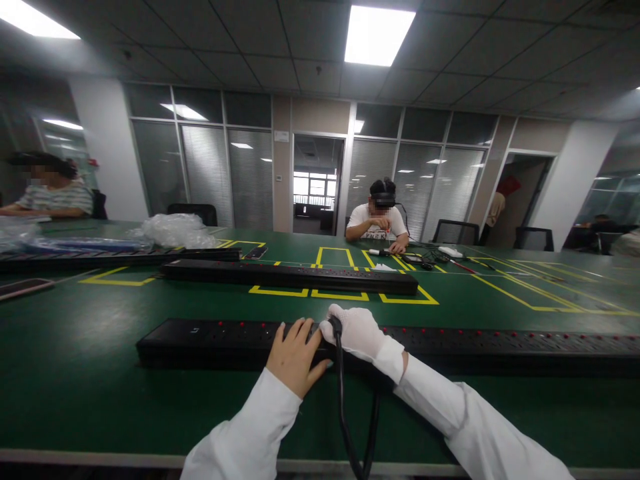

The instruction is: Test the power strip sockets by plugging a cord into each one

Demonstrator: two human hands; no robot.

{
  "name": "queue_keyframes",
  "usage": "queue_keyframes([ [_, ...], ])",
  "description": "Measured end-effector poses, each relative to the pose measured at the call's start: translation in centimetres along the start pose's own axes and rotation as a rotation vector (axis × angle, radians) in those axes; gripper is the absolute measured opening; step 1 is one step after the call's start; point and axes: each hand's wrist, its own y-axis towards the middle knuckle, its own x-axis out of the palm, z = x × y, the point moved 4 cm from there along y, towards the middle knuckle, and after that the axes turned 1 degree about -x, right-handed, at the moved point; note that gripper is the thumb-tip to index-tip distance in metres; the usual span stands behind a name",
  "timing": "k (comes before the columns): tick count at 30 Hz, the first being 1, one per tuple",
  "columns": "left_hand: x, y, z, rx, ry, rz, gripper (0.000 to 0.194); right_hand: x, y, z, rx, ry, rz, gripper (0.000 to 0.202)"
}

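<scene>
A long black power strip (210, 343) with a row of small red lights or switches lies across the table in front of me. My left hand (296, 360), bare, rests on its top with fingers spread, steadying touch on the strip. Beside it my right hand (357, 331), in a white glove, is closed around a black plug (335, 325) at the strip's top face. From the plug a thick black cable (344, 407) hangs down toward the table's front edge and loops back up. How deep the plug sits in a socket is hidden by the glove.
A second black power strip (295, 277) lies farther back on the green table (90, 393). Yellow tape outlines (407, 298) mark the surface. Clear plastic wrap (175, 230) and a phone (25, 289) are at left. Across the table a person (377, 217) handles cables.
</scene>
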Motion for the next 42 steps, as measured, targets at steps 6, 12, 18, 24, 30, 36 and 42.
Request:
queue_keyframes([
  [6,0.33,0.1,0.06,-0.045,0.003,0.01,0.043,-0.58,-0.46,-0.51,-0.03,-0.052,0.046,0.029],
  [12,-0.2,0.11,0.02,0.007,0.002,0.007,0.044,-0.62,-0.52,-0.51,-0.034,-0.052,0.06,0.028],
  [18,-0.14,0.08,0.02,-0.004,-0.002,0.004,0.044,-0.49,-0.51,-0.47,-0.024,-0.049,0.051,0.023],
  [24,-0.27,0.04,0.08,-0.002,0.006,0.019,0.043,-0.25,-0.33,-0.24,-0.013,-0.015,0.003,0.025],
  [30,-0.34,0.08,0.02,0.002,0.004,0.02,0.043,-0.02,-0.27,0.0,0.002,-0.009,0.011,0.027],
  [36,-0.37,0.08,0.04,-0.003,-0.007,0.004,0.043,-0.22,-0.47,-0.24,-0.016,-0.024,0.019,0.028],
  [42,-0.6,0.07,0.23,-0.01,-0.008,0.002,0.044,-0.49,-0.67,-0.39,-0.021,-0.044,0.036,0.029],
])
